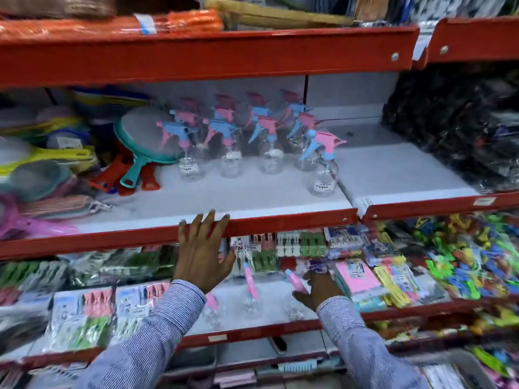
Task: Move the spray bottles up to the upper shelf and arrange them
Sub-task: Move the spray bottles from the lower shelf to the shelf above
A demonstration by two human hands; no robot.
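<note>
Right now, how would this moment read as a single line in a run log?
left hand: open, on upper shelf edge | right hand: at pink-topped spray bottle, grip unclear | lower shelf: three bottles left | upper: rows standing

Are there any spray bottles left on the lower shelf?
Yes, three clear spray bottles stand on the lower shelf, and the right hand is at the rightmost one.
</note>
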